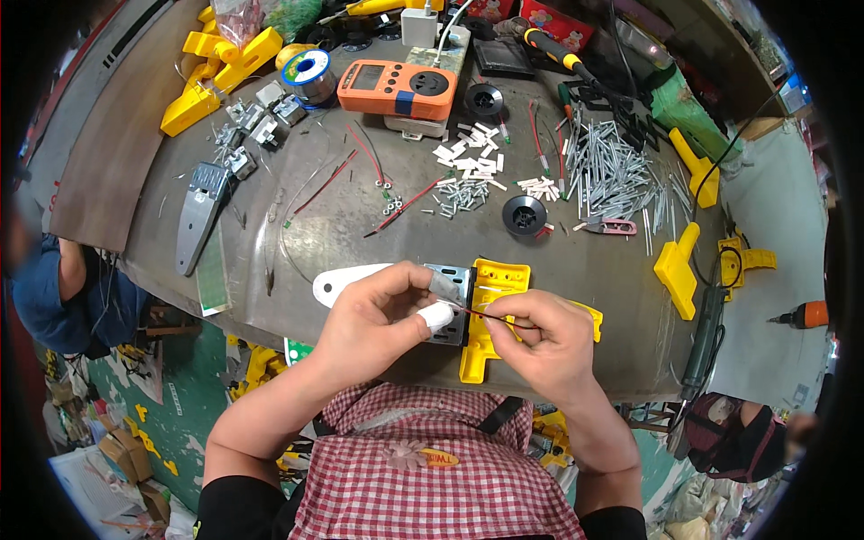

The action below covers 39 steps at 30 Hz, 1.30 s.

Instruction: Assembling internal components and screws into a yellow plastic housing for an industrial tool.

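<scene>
A thin dark red and black wire stretches between my two hands above the bench. My left hand pinches its left end; the thumb is wrapped in white and the index fingertip in grey. My right hand grips the wire between thumb and fingers. Beneath the hands lies a yellow plastic housing, its hollow side up. Against its left side rests a slotted dark metal part, partly covered by my left hand. The pale rounded end of a flat piece shows left of that hand.
Behind lie an orange multimeter, a solder spool, white sleeves and a heap of long screws. A black spool is nearer. Yellow housings and a soldering iron are right. People sit at both sides.
</scene>
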Each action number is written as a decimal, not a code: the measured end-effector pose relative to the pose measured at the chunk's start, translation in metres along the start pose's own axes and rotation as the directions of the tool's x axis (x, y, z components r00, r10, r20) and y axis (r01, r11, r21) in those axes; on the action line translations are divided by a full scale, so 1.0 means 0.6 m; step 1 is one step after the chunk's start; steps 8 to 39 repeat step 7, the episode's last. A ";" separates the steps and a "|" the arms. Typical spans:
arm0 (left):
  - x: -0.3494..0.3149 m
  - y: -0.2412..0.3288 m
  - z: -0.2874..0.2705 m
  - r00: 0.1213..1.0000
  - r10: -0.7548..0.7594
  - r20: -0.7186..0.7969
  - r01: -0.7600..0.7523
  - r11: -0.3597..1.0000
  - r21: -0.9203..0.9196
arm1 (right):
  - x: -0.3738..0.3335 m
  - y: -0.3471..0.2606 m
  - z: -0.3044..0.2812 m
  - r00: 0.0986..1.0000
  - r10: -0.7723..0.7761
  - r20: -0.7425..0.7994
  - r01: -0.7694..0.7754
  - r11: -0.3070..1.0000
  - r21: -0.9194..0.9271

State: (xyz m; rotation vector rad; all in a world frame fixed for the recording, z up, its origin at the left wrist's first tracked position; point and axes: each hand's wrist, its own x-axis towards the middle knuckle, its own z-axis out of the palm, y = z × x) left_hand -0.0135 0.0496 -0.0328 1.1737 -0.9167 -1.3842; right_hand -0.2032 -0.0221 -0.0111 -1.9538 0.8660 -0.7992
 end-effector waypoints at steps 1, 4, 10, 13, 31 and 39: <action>0.000 0.001 0.000 1.000 -0.010 -0.009 0.010 1.000 -0.007 | 0.000 0.000 0.001 1.000 -0.013 -0.006 0.013 1.000 -0.017; 0.000 0.002 0.000 0.999 -0.035 0.005 0.035 0.999 0.040 | -0.001 -0.003 0.000 0.994 0.102 0.044 -0.099 0.994 -0.051; -0.001 0.001 0.000 1.000 0.010 0.016 -0.011 0.998 0.059 | -0.001 -0.001 0.000 0.994 0.077 0.083 -0.067 0.991 -0.114; -0.001 0.001 0.000 1.000 0.010 0.016 -0.011 0.998 0.059 | -0.001 -0.001 0.000 0.994 0.077 0.083 -0.067 0.991 -0.114; -0.001 0.001 0.000 1.000 0.010 0.016 -0.011 0.998 0.059 | -0.001 -0.001 0.000 0.994 0.077 0.083 -0.067 0.991 -0.114; -0.001 0.001 0.000 1.000 0.010 0.016 -0.011 0.998 0.059 | -0.001 -0.001 0.000 0.994 0.077 0.083 -0.067 0.991 -0.114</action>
